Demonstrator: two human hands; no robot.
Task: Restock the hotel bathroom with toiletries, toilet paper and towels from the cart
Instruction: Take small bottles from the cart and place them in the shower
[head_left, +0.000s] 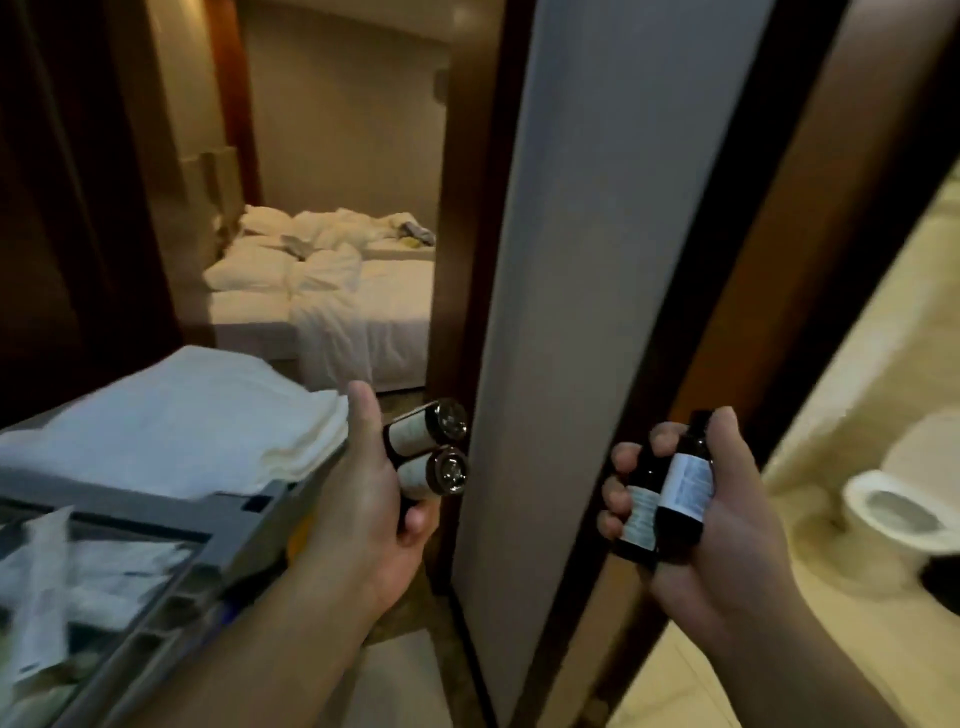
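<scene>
Dark labelled toiletry bottles, two (431, 449) gripped in the left hand (371, 499), two (662, 499) in the right hand (727, 525): carry step, next likely rightward past the grey door edge (597, 260) into the cream-tiled bathroom (857, 389).

Near left: cart (249, 525), with stacked towels (176, 431) on top and packets (78, 582) in its near tray. Just right of the towels: left hand (363, 499), wrapped round two bottles (431, 447), one above the other, caps pointing right. Centre: wall panel (597, 312), running near to far, between both hands. Right of the panel: right hand (696, 509), clasping two more bottles (660, 493) side by side. Far left, through the doorway: bed (332, 301). Right, past the door frame: toilet (893, 514) on the bathroom floor.
</scene>
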